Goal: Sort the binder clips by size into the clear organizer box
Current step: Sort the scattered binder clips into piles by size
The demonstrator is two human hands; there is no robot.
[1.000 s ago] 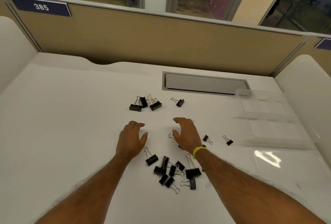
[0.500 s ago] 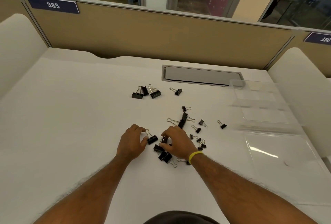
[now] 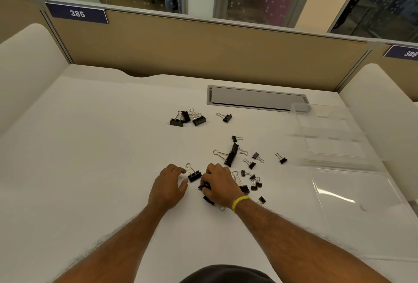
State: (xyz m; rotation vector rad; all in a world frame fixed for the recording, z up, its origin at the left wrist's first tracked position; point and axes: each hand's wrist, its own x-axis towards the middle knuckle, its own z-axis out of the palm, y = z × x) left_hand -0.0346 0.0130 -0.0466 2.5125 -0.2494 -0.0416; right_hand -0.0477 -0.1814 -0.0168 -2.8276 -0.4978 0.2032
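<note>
Black binder clips lie scattered on the white desk (image 3: 90, 169). My right hand (image 3: 220, 184), with a yellow wristband, has its fingers curled round a black clip (image 3: 204, 186) in the near heap. My left hand (image 3: 168, 184) rests beside it with relaxed fingers, just left of a medium clip (image 3: 194, 175) that it does not hold. A large clip (image 3: 231, 155) and several small ones (image 3: 254, 181) lie to the right. Three medium clips (image 3: 187, 119) sit further back. The clear organizer box (image 3: 328, 133) stands at the right, its open lid (image 3: 352, 196) flat in front of it.
A grey cable flap (image 3: 256, 98) is set into the desk behind the clips. A tan partition (image 3: 203, 50) closes the back, and white side panels (image 3: 24, 61) flank the desk.
Both hands drew back from the far clips to the near heap. My right hand closed its fingers on a clip there; the left hand settled beside the medium clip.
</note>
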